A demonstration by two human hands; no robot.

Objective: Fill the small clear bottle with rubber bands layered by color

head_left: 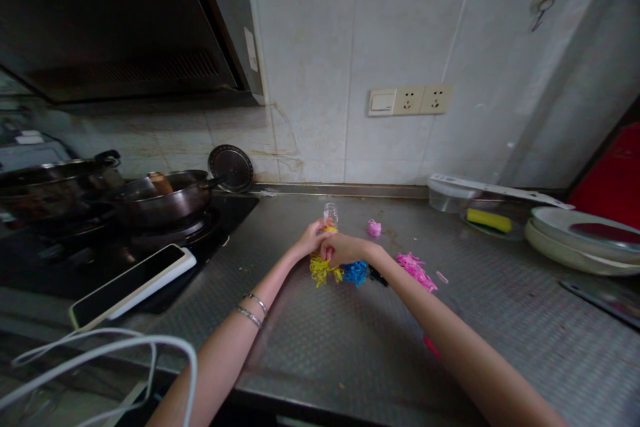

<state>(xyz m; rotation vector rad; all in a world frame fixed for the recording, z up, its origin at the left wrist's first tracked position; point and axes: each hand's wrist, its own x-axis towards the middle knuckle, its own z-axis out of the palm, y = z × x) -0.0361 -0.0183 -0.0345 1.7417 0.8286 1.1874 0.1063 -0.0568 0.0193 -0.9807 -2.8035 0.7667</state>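
My left hand (pixel 309 240) is closed around a small clear bottle (pixel 331 212), which lies tilted away from me with yellow bands inside its near end. Just beside it, my right hand (pixel 345 248) bends its fingers down in a pinch over the pile of yellow rubber bands (pixel 320 272). Its fingertips touch yellow bands; how many are between them is hidden. Blue rubber bands (pixel 355 273) form a pile under my right wrist. A black pile (pixel 377 275) is partly covered by that forearm, and pink rubber bands (pixel 415 270) lie to its right.
A small pink lump (pixel 374 227) sits behind the piles. On the left are a pan (pixel 165 203) on the stove and a phone-like device (pixel 133 287) with a white cable (pixel 170 340). Stacked plates (pixel 580 247), a yellow sponge (pixel 489 221) and a knife-like blade (pixel 600 305) lie right.
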